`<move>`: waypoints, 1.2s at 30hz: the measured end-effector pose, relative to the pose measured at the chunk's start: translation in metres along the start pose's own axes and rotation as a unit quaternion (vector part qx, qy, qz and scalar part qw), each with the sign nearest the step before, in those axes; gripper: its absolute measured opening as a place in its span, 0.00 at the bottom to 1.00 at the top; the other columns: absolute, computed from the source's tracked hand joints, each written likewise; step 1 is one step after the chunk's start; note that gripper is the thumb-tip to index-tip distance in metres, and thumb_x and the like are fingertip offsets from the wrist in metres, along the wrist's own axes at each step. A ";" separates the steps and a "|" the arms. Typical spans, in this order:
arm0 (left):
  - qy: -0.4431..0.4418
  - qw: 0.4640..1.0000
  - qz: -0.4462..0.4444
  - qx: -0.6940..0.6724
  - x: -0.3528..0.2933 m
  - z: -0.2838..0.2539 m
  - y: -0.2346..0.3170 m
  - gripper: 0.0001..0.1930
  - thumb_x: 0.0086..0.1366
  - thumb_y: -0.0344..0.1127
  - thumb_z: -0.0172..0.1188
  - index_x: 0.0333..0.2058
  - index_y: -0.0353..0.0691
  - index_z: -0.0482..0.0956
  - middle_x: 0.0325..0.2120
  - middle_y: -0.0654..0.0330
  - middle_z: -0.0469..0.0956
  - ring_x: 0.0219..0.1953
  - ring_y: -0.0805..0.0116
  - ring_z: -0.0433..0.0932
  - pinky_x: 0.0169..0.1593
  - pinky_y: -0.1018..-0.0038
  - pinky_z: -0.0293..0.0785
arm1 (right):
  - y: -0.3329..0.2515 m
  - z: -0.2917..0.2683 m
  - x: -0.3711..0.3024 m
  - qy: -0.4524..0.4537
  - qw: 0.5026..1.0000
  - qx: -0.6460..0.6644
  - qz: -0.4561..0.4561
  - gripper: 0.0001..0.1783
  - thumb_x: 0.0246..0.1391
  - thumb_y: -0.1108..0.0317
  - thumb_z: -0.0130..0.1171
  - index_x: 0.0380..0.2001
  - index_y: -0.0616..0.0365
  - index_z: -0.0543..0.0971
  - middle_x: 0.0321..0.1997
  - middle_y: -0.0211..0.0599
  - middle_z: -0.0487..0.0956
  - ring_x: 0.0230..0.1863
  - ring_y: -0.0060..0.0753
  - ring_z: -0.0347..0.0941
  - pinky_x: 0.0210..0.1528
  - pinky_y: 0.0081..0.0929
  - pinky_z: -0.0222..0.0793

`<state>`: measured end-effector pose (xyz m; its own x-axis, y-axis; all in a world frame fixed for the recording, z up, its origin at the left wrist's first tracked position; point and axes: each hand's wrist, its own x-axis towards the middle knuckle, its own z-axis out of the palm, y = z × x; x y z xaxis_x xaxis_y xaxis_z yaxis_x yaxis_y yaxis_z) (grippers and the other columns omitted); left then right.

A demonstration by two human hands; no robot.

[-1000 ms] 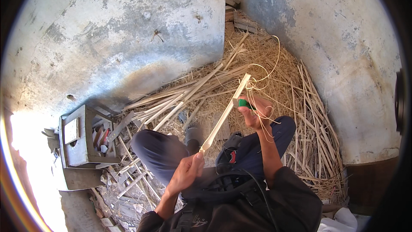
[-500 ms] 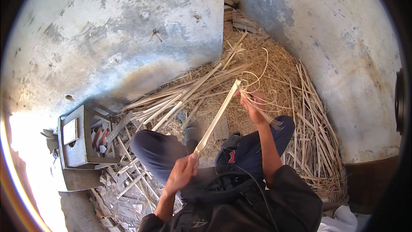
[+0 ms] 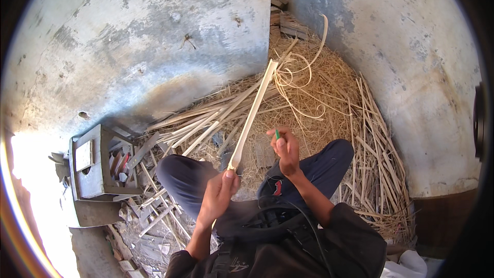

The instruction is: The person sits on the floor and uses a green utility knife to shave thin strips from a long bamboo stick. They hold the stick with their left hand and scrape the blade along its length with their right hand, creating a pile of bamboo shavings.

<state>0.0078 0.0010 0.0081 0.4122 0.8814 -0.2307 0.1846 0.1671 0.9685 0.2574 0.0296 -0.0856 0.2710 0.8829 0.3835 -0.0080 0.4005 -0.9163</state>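
Observation:
My left hand (image 3: 217, 195) is closed round the near end of a pale split bamboo piece (image 3: 252, 113), which slants up and away from me. Thin curled shavings (image 3: 303, 85) hang off its far end, to the right. Nearer to me and right of the bamboo, my right hand (image 3: 287, 153) is closed on a small green-handled tool (image 3: 278, 134). Only a short green part shows between the fingers; the rest is hidden, so its kind is unclear. The right hand stands apart from the bamboo.
Loose straw-like shavings (image 3: 329, 108) heap up ahead of my crossed legs. Long strips (image 3: 381, 159) lie along the right wall, and more strips (image 3: 206, 118) lie at the left. A wooden box (image 3: 100, 164) with things inside stands at far left. Worn walls (image 3: 154, 31) enclose the corner.
My right hand has come back toward me from the bamboo's far end, away from the shavings. The bamboo has tilted more upright, its far end rising up and left, and the shavings have swung with it.

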 end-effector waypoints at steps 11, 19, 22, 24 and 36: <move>0.009 0.997 0.061 0.042 0.007 0.005 0.013 0.27 0.89 0.53 0.43 0.35 0.38 0.74 0.23 0.72 0.64 0.27 0.83 0.58 0.30 0.77 0.55 | -0.079 -0.002 0.018 -0.121 0.961 -0.228 -0.101 0.18 0.64 0.57 0.74 0.49 0.58 0.87 0.39 0.42 0.90 0.35 0.41 0.89 0.37 0.33 0.82; 0.025 0.995 0.065 0.070 0.004 0.013 0.029 0.26 0.89 0.48 0.43 0.39 0.34 0.81 0.21 0.67 0.63 0.26 0.75 0.61 0.31 0.69 0.62 | -0.088 -0.003 0.029 -0.114 0.946 -0.256 -0.162 0.21 0.64 0.50 0.73 0.46 0.58 0.90 0.33 0.40 0.87 0.28 0.37 0.84 0.30 0.32 0.77; 0.017 0.999 0.021 0.035 0.005 0.012 0.032 0.28 0.89 0.49 0.42 0.43 0.33 0.84 0.21 0.69 0.62 0.26 0.77 0.60 0.31 0.71 0.60 | -0.088 -0.004 0.030 -0.112 0.945 -0.262 -0.162 0.21 0.64 0.51 0.73 0.46 0.58 0.90 0.34 0.40 0.88 0.28 0.37 0.84 0.30 0.31 0.77; 0.010 1.000 0.000 0.017 0.005 0.011 0.033 0.28 0.89 0.50 0.42 0.44 0.33 0.85 0.21 0.70 0.62 0.26 0.78 0.59 0.31 0.72 0.59 | -0.087 -0.004 0.030 -0.108 0.945 -0.260 -0.164 0.21 0.64 0.51 0.73 0.46 0.58 0.90 0.34 0.40 0.88 0.28 0.37 0.85 0.30 0.31 0.77; -0.023 0.996 0.060 0.055 0.008 0.005 0.026 0.21 0.88 0.46 0.46 0.37 0.36 0.71 0.23 0.62 0.69 0.27 0.72 0.65 0.34 0.67 0.65 | -0.087 -0.005 0.028 -0.113 0.934 -0.283 -0.186 0.22 0.63 0.47 0.73 0.45 0.56 0.90 0.29 0.36 0.86 0.26 0.36 0.83 0.27 0.31 0.75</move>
<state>0.0207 0.0104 0.0313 0.4772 0.8705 -0.1201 0.2269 0.0100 0.9739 0.2701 0.0182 0.0039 -0.0574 0.7631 0.6437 0.5744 0.5526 -0.6039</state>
